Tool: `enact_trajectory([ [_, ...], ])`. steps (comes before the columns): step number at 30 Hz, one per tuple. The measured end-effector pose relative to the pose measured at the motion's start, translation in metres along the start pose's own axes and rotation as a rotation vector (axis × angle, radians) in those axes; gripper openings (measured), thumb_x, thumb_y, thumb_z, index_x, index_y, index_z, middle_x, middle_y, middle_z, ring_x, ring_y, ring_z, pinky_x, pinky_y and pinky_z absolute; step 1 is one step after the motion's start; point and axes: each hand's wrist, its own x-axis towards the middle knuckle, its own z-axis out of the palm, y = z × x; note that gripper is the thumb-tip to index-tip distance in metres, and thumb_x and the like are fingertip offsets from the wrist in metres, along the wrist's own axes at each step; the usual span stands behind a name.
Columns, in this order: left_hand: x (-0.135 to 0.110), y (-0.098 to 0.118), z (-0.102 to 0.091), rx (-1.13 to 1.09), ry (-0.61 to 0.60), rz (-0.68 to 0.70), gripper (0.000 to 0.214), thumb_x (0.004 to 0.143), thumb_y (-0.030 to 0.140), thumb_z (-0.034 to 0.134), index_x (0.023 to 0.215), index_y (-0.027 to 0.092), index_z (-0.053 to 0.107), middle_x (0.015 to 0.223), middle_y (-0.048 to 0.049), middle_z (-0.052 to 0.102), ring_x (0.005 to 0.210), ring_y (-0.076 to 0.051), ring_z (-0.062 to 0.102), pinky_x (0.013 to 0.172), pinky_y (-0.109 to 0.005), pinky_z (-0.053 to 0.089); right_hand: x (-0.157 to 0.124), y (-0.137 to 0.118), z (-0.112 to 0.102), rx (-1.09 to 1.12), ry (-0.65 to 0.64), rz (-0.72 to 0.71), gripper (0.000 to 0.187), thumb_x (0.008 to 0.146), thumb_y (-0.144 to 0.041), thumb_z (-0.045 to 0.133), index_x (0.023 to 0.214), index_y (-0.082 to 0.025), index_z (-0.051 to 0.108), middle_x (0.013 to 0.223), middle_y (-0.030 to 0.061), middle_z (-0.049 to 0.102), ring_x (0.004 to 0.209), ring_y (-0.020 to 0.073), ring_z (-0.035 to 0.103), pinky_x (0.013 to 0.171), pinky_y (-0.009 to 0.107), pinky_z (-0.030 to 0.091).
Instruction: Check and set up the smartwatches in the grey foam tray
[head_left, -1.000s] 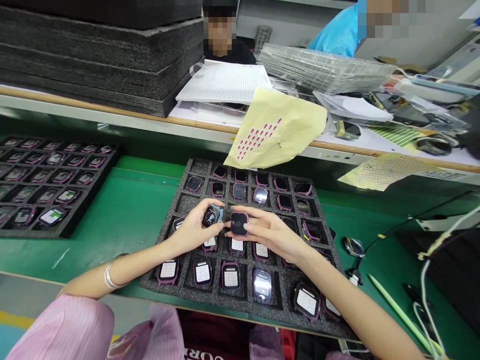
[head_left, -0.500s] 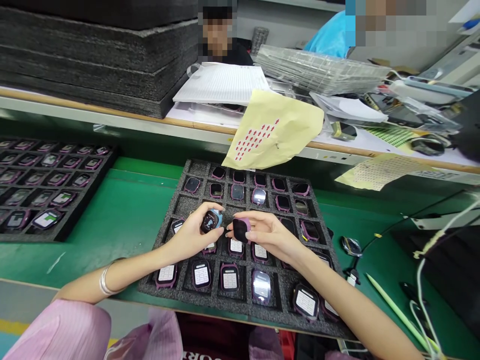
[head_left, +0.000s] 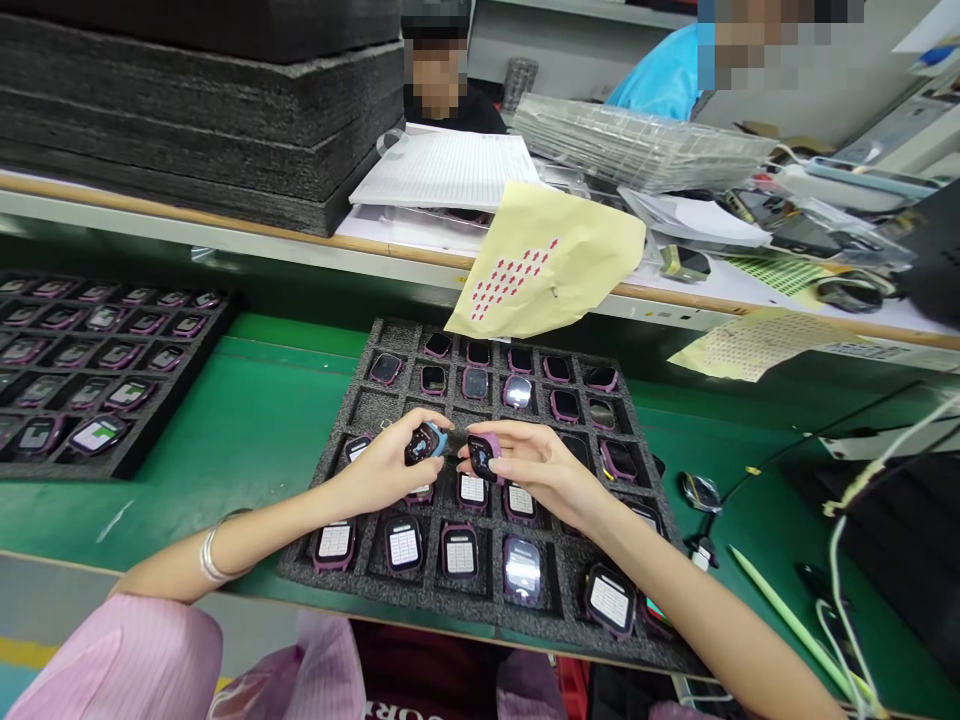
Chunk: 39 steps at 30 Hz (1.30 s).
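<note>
My left hand point(head_left: 401, 450) is closed around a blue-cased smartwatch point(head_left: 424, 443) with its screen lit. Just to its right, my right hand point(head_left: 529, 455) pinches a purple-cased smartwatch point(head_left: 482, 455), whose screen is lit too. The two watches face each other's sides with a small gap between them. Below both hands lies a dark foam tray point(head_left: 466, 632), its pockets holding many purple watches. In the front rows, watches such as this one point(head_left: 404, 545) show white screens; those at the back are mostly dark.
On the left sits a second foam tray point(head_left: 124, 465) of watches. A shelf edge point(head_left: 420, 252) runs across behind, bearing stacked foam point(head_left: 315, 150) and papers. A yellow sticker sheet point(head_left: 555, 260) hangs over it. Cables and a green pen-like stick point(head_left: 787, 615) lie at right. Two people are beyond.
The purple watch's screen has gone from dark to lit in my right hand. One watch under my right forearm now shows colour. Both hands hold nearly the same position.
</note>
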Motion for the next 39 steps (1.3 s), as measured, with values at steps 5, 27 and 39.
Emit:
enact_trajectory([
  [5, -0.0011, 0.0049, -0.0026, 0.001, 0.000, 0.010, 0.031, 0.075, 0.014, 0.054, 0.106, 0.018, 0.053, 0.095, -0.0019, 0.060, 0.088, -0.018, 0.057, 0.078, -0.028, 0.046, -0.0026, -0.0042, 0.0012, -0.037, 0.001, -0.004, 0.039, 0.073, -0.021, 0.078, 0.111, -0.018, 0.067, 0.103, 0.0102, 0.072, 0.094, 0.0248, 0.069, 0.088, 0.036, 0.050],
  [27, -0.0027, 0.0066, -0.0064, 0.010, 0.023, 0.029, 0.033, 0.077, 0.016, 0.054, 0.110, 0.019, 0.051, 0.099, -0.0024, 0.059, 0.089, -0.018, 0.056, 0.078, -0.028, 0.043, -0.0034, -0.0032, 0.0044, -0.091, 0.044, -0.019, 0.039, 0.073, -0.023, 0.079, 0.109, -0.018, 0.067, 0.100, 0.0094, 0.072, 0.094, 0.0248, 0.069, 0.087, 0.037, 0.050],
  [39, -0.0027, 0.0065, -0.0069, -0.080, 0.050, -0.021, 0.030, 0.076, 0.016, 0.053, 0.106, 0.020, 0.052, 0.074, 0.0047, 0.048, 0.051, -0.007, 0.042, 0.052, -0.021, 0.037, -0.0071, -0.0058, 0.0050, -0.117, 0.034, -0.030, 0.038, 0.071, -0.023, 0.080, 0.106, -0.018, 0.066, 0.097, 0.0084, 0.072, 0.094, 0.0241, 0.068, 0.086, 0.037, 0.051],
])
